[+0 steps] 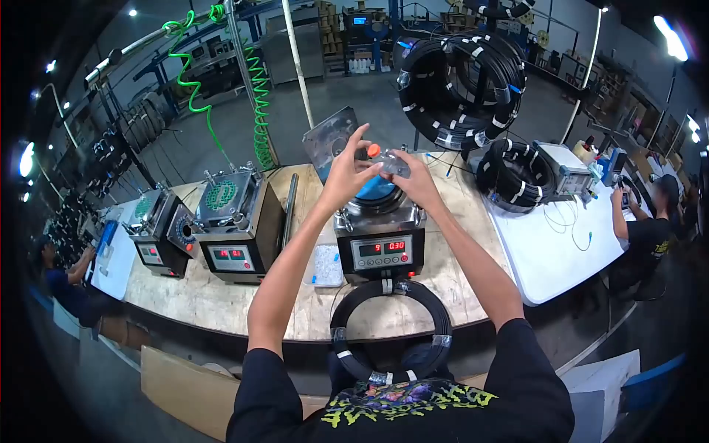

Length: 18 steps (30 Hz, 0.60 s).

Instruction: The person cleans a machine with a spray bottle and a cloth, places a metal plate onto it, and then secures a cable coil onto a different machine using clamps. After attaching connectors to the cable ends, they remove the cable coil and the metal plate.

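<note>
In front of me, my right hand [416, 179] is closed around a small clear plastic bottle [394, 164] with an orange cap [374, 150]. My left hand [350, 170] is at the capped end, its index finger raised, its fingers apart and its thumb close under the bottle. Both hands are above a metal bench machine [380, 221] with a red digital display and a blue round top surface [375, 189], partly hidden by my hands. A square metal plate [325, 140] tilts up behind my left hand.
A black cable coil [340, 314] lies at the table's front edge before me. Beside the machine sits a white tray [325, 267]. Two similar machines [240, 229] stand left. More cable coils [461, 92] hang behind; another [517, 177] rests right. People work at both sides.
</note>
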Available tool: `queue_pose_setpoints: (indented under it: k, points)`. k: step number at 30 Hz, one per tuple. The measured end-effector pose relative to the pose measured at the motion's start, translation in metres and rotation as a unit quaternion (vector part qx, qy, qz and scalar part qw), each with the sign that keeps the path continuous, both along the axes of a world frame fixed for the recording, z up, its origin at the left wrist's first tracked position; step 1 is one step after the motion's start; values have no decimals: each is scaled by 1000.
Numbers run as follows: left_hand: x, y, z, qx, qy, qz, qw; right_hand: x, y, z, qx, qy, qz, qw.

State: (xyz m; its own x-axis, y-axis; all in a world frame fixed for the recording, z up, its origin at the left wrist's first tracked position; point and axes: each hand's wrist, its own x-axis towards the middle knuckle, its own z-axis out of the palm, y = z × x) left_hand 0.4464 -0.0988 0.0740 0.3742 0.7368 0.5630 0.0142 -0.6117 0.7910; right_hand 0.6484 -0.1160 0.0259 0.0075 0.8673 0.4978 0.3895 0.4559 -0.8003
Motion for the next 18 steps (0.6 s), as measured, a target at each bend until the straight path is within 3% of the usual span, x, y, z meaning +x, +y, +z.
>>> queue_pose_setpoints:
  k: [3, 7, 10, 13, 18]
  points:
    - [-10, 5, -18, 157, 71, 174, 970, 11, 6, -7, 64, -41, -51, 996]
    - [-22, 12, -48, 168, 70, 355, 917, 30, 4, 7, 105, -201, -96, 969]
    - [-19, 11, -55, 86, 44, 385, 918, 33, -8, 27, 107, -334, -116, 929]
    - [-18, 15, -66, 49, 16, 428, 903, 32, -6, 45, 188, -518, -146, 821]
    - [-17, 21, -77, 22, -76, 421, 904, -9, -5, 62, 319, -598, -77, 731]
